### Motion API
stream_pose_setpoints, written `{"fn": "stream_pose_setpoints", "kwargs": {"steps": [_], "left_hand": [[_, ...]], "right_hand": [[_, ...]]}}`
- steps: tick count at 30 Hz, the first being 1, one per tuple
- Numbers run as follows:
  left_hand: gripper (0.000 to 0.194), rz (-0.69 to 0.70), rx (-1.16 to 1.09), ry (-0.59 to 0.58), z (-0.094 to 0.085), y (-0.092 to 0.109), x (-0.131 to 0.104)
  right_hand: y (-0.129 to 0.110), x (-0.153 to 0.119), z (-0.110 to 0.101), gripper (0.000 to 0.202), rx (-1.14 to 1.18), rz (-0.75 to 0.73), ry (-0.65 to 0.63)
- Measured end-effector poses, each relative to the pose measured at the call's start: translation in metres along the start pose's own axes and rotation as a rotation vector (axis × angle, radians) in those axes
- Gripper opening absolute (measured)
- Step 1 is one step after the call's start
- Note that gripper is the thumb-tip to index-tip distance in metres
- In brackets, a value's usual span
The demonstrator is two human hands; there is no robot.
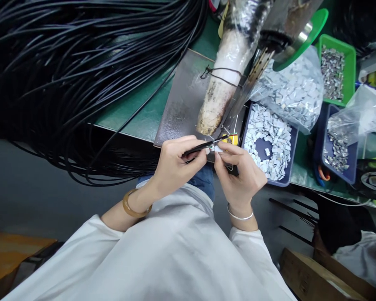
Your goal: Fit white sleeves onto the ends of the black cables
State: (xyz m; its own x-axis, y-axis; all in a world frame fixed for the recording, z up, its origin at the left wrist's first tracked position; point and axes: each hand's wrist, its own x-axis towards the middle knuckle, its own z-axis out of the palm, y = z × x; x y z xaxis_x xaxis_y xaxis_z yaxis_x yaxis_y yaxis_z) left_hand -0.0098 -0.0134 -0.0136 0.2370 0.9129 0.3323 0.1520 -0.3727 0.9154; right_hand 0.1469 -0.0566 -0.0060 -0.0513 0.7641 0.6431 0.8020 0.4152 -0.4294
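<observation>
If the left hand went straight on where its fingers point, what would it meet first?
The left hand would probably meet the small white piece at the right hand fingertips first, though the depth between them is unclear.

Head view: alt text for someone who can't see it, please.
Left hand holds black cable, right hand pinches a small white piece, close together at a green bench's edge; blue tray of white pieces at right, heaped black cables at left.

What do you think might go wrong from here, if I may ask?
The small white piece in the right hand could slip and drop. That hand might knock the blue tray, which sits close beside it near the edge of the green table. The black cables hang over that edge and might slide or snag.
</observation>
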Motion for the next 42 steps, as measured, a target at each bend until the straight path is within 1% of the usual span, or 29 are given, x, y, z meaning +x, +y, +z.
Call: {"fn": "stream_pose_setpoints", "kwargs": {"steps": [3,6,11,14,19,21,27,30,32,33,35,36,37,38,39,40,41,42], "left_hand": [[0.013,0.0,0.022,0.016,0.001,0.0,0.001],[0.013,0.047,0.03,0.039,0.002,0.001,0.003],[0.015,0.118,0.032,0.043,0.001,0.002,0.006],[0.013,0.095,0.031,0.034,-0.001,0.003,0.006],[0.013,-0.006,0.064,0.004,-0.002,0.003,0.003],[0.014,-0.025,0.076,-0.007,-0.001,0.002,0.002],[0.014,-0.021,0.063,-0.004,0.001,0.003,0.003],[0.014,-0.041,0.057,0.009,0.002,0.005,0.003],[0.013,-0.083,0.026,0.001,0.001,0.006,0.003],[0.013,-0.12,-0.004,-0.014,0.0,0.006,0.002],[0.014,-0.207,-0.101,-0.082,-0.004,0.006,0.0],[0.013,-0.246,-0.165,-0.137,-0.007,0.005,-0.002],[0.013,-0.276,-0.229,-0.219,-0.01,0.003,-0.004],[0.014,-0.29,-0.288,-0.328,-0.014,0.002,-0.006],[0.017,-0.286,-0.333,-0.467,-0.017,0.0,-0.009],[0.02,-0.261,-0.362,-0.624,-0.021,-0.001,-0.012],[0.02,-0.237,-0.358,-0.71,-0.023,-0.003,-0.014],[0.018,-0.215,-0.327,-0.73,-0.026,-0.004,-0.017]], "right_hand": [[0.002,0.002,0.002,0.016,0.022,0.024,-0.005],[0.003,0.005,0.002,0.014,0.041,0.041,-0.011],[-0.002,0.008,0.0,0.017,0.037,0.048,0.027],[-0.004,0.008,-0.003,0.019,0.022,0.026,0.012],[-0.004,0.004,-0.005,0.019,-0.026,-0.01,-0.085],[-0.003,0.002,-0.005,0.019,-0.027,-0.009,-0.099],[-0.002,0.004,-0.004,0.019,-0.008,-0.009,-0.071],[-0.002,0.005,-0.004,0.016,0.036,0.033,-0.046],[-0.001,0.004,-0.005,0.013,0.099,0.097,0.017],[0.0,0.004,-0.007,0.011,0.133,0.11,0.096],[0.003,0.002,-0.013,0.005,0.176,0.084,0.34],[0.004,0.001,-0.017,0.009,0.16,0.056,0.457],[0.006,0.0,-0.021,0.013,0.113,0.044,0.525],[0.007,-0.001,-0.024,0.016,0.045,0.067,0.525],[0.009,-0.002,-0.027,0.016,-0.03,0.125,0.456],[0.012,-0.002,-0.03,0.014,-0.106,0.191,0.336],[0.014,-0.003,-0.032,0.013,-0.178,0.248,0.198],[0.017,-0.003,-0.032,0.015,-0.242,0.288,0.062]]}}
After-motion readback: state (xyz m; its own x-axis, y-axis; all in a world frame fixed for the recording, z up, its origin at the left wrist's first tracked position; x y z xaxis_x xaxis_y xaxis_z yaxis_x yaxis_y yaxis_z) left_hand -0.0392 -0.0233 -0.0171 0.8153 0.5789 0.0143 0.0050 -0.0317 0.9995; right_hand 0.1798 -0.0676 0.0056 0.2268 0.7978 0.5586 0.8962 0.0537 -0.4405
